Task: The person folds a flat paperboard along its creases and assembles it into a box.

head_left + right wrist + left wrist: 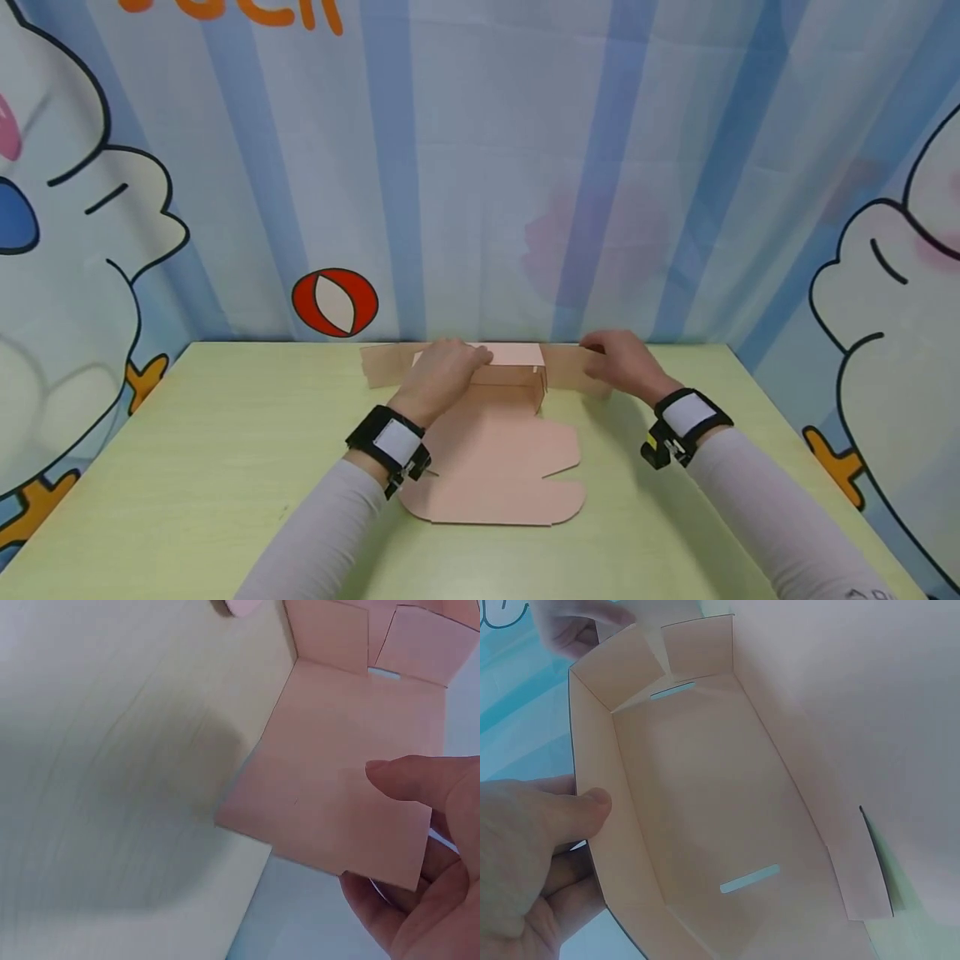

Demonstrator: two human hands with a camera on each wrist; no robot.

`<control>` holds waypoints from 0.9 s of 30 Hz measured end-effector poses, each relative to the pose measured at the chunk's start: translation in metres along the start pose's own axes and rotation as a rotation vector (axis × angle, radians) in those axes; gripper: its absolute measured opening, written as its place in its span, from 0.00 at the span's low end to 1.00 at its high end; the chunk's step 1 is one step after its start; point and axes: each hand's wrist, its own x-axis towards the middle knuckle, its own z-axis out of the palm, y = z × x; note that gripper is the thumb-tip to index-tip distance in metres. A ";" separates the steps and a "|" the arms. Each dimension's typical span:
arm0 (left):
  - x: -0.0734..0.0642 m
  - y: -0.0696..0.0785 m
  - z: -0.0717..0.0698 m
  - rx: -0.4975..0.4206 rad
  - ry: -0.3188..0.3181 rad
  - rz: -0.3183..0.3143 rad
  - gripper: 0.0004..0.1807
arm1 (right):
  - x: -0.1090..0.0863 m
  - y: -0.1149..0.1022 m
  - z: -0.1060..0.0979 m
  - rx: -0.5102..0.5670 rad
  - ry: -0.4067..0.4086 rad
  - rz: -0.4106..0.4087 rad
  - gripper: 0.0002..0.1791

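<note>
A pink cardboard box [502,433], partly folded, lies at the far edge of the table, its lid panel spread flat toward me. My left hand [442,372] pinches the raised far wall [630,855], thumb on the inner face and fingers behind. On the right, a wide side flap [322,780] sticks outward from the box. My right hand [626,364] holds that flap near its outer end, thumb on top and fingers beneath. Small corner tabs [330,637] stand upright at the right end. Two slots [750,878] cut through the box floor.
The pale yellow table [225,467] extends around the cardboard. Just behind its far edge hangs a blue striped curtain [487,208] with printed cartoon figures. Another side flap [386,367] reaches out on the left.
</note>
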 end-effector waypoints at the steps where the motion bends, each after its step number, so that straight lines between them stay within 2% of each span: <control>1: 0.000 0.000 0.000 -0.002 0.001 -0.001 0.15 | 0.000 0.001 0.000 -0.010 -0.007 0.005 0.19; 8: 0.000 -0.001 -0.001 0.002 0.001 0.002 0.15 | -0.003 0.007 0.000 -0.088 -0.040 -0.016 0.14; 11: 0.000 0.000 -0.001 -0.012 0.005 0.007 0.14 | -0.007 0.007 0.000 -0.091 -0.027 -0.043 0.13; 15: 0.000 0.001 -0.001 0.001 0.006 0.007 0.13 | -0.011 0.005 0.003 -0.098 -0.013 -0.087 0.06; 20: 0.000 0.001 0.000 0.008 0.004 -0.002 0.13 | -0.017 -0.001 0.005 -0.091 -0.006 -0.113 0.13; 27: 0.000 0.001 0.001 -0.012 0.009 -0.003 0.14 | -0.024 -0.008 0.007 -0.126 0.000 -0.143 0.11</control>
